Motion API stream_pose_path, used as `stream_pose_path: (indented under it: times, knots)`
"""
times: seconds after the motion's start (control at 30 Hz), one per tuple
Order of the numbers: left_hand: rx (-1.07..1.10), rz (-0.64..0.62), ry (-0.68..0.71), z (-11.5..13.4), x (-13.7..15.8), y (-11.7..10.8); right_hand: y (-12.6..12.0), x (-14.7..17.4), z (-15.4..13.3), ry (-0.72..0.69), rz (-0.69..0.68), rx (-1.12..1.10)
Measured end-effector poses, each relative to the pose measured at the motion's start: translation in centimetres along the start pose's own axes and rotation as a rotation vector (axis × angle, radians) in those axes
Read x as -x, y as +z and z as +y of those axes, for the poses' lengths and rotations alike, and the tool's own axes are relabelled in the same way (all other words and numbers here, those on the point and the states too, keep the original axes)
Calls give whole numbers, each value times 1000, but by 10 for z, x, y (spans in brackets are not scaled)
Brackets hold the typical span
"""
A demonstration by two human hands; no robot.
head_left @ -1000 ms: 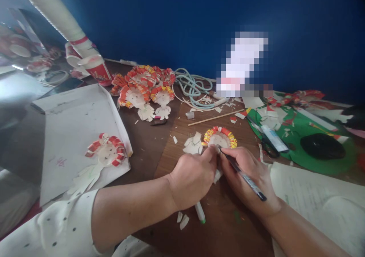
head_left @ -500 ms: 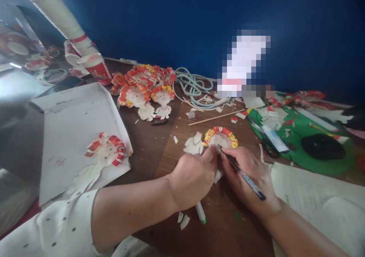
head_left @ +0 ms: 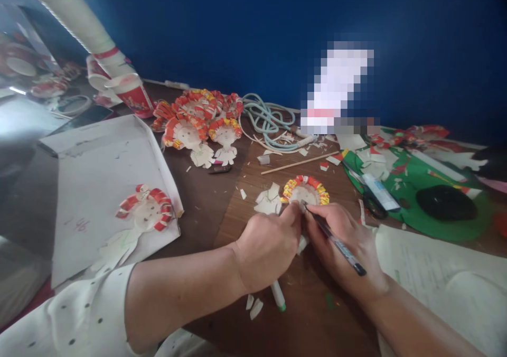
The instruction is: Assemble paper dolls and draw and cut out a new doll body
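Observation:
A paper-cup figure [head_left: 304, 190] with a round white face and a curled red and yellow rim lies on the brown table. My left hand [head_left: 271, 246] is closed, its thumb and forefinger on the near edge of this figure. In my right hand [head_left: 344, 241] is a dark pen [head_left: 343, 251], gripped with its tip down at the same edge. The pen tip and the figure's lower part are mostly hidden by my fingers. Just left of the figure lies a white paper cutout [head_left: 269, 199]. A green-ended marker [head_left: 278, 296] rests below my left hand.
Several finished-looking cup figures [head_left: 198, 119] are heaped at the back. Another figure [head_left: 146, 209] lies on a white box lid [head_left: 91, 188]. Behind are a coiled cable [head_left: 269, 116] and wooden stick [head_left: 299, 162]. To the right are scissors [head_left: 374, 206] and a black mouse [head_left: 447, 202].
The whole view has shifted very slightly. Both hands, the pen and the figure keep nearly the same places relative to each other.

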State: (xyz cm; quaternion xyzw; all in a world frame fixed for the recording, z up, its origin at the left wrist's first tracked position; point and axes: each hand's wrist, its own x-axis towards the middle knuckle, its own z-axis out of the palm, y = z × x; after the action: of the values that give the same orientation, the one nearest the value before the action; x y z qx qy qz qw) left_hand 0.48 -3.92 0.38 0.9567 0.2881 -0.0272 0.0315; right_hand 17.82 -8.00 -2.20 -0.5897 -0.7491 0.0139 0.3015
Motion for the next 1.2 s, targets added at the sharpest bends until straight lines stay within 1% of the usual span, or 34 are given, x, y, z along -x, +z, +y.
stream_pose_path:
  times: [0.43,0.67,0.9,1.2]
  knots:
    - [-6,2,16,0,1,-3,0,-1,-1,23,-20,8]
    - [-4,-23,10,0,1,-4,-1,-2,-3,2,-24,19]
    - [6,14,13,0,1,-1,-4,-5,-5,-20,-15,21]
    - [1,44,27,0,1,0,-3,-1,-2,15,-17,27]
